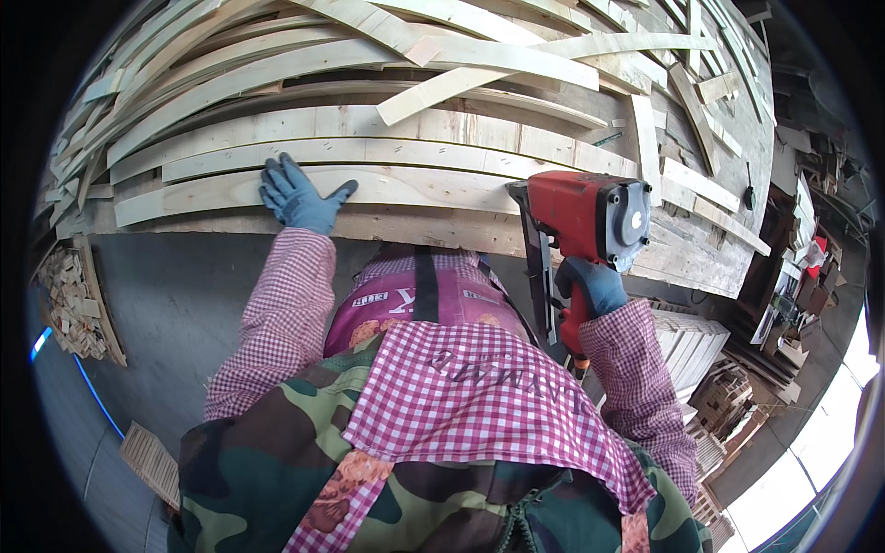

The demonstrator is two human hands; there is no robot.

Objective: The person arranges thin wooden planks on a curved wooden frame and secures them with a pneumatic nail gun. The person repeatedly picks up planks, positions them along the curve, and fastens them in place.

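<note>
My left hand [300, 195], in a blue-grey glove, lies with spread fingers on the nearest pale wooden slat [406, 187]. My right hand [595, 284], gloved alike, is wrapped round the handle of a red and black nail gun [581, 212]. The gun's nose is at the right part of that slat; whether it touches is hard to tell. Its black magazine [537, 267] hangs down toward me. Just behind lies a second slat [387, 152] bearing rows of small dark marks, with another slat [350, 122] beyond it.
Loose slats [267, 81] are heaped across the far side of the wooden workbench [424, 228]. A dark tool [749, 192] lies at its right end. Wood offcuts [74, 300] fill a container at the lower left. Stacked boards [687, 350] stand at the right, near scattered scraps.
</note>
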